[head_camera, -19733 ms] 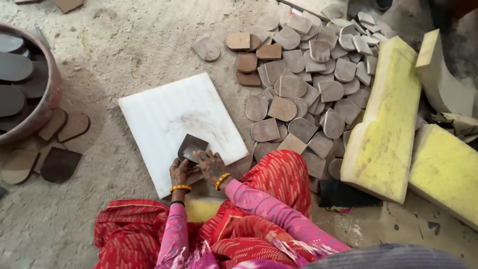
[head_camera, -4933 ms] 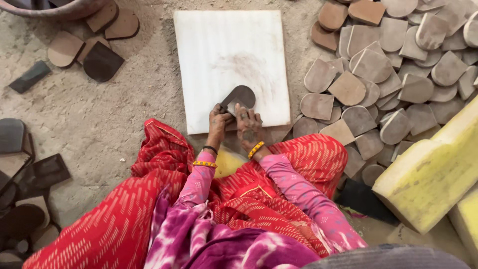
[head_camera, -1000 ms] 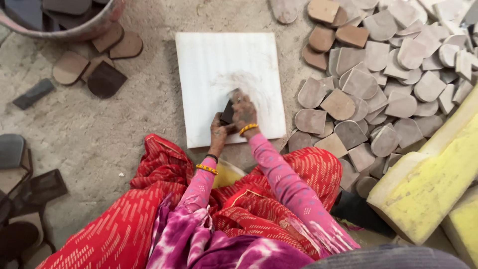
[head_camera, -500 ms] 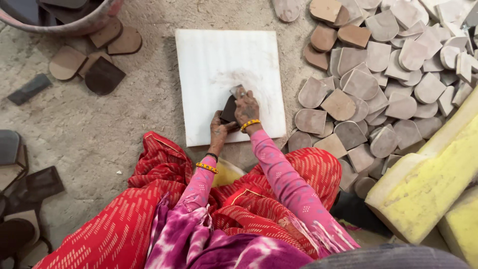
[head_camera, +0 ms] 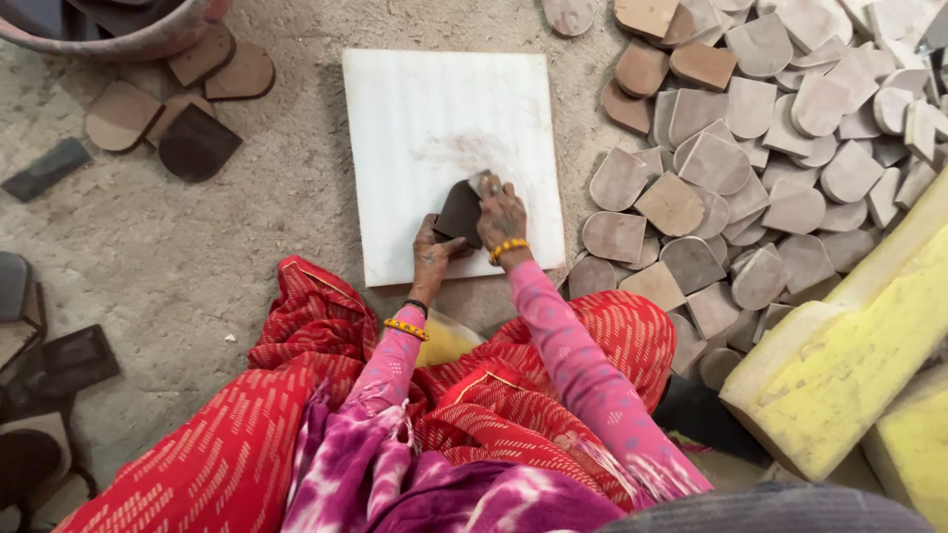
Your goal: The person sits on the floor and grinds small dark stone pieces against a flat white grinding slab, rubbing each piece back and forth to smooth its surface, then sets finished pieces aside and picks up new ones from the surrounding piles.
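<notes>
On a white slab, both the left hand and right hand grip one dark arched piece mid-rubbing, a large pile of pale pieces lying alongside, seemingly unworked.

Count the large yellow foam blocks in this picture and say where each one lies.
2. One yellow foam block lies slanted at the right, beside the pile of arch-shaped pieces. The second sits in the bottom right corner, cut off by the frame; others may lie outside it.

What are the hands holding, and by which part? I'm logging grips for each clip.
Both the left hand and the right hand hold one dark flat piece on the white slab, left at its lower edge, right on its right side.
</notes>
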A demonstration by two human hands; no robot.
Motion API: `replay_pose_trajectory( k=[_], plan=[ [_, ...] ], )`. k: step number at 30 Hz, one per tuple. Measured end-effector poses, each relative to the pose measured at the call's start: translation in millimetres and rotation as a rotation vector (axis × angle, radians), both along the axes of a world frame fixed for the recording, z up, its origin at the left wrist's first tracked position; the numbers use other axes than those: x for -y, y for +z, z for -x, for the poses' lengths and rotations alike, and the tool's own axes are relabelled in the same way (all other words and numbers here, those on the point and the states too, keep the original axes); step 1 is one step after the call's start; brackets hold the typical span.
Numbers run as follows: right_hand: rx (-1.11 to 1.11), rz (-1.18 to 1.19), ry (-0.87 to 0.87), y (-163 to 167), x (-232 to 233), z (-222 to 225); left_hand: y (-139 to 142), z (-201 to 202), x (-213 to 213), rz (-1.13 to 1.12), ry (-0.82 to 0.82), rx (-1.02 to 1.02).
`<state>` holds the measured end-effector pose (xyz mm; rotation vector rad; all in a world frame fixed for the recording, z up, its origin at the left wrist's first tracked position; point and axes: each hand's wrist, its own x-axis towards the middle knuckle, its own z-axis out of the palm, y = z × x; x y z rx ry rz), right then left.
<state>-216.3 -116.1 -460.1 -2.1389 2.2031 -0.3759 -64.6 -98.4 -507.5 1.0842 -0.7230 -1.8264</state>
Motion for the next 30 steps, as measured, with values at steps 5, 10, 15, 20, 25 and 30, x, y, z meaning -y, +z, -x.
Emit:
replay_pose_trajectory(
  k=[5, 10, 15, 20, 25, 30],
  plan=[
    [-0.01, 0.086, 0.187, 9, 16, -39, -11, 2, 6, 0.226, 0.033, -0.008],
    [0.102, 0.054, 0.277, 29, -46, -41, -13, -2, -2, 0.313, 0.053, 0.151],
    [-0.024, 0.007, 0.081, 15, -35, -2, 0, -1, -3, 0.124, -0.032, 0.127],
    [0.066, 0.126, 0.062, -3, 18, -25, -10, 1, 5, -0.043, -0.024, 0.023],
    [0.071, 0.019, 0.238, -6, -37, -40, -21, -2, 0, 0.19, 0.026, 0.099],
    [0.064, 0.03, 0.111, -5, -37, -1, -14, 1, -2, 0.094, -0.024, 0.06]
  ],
)
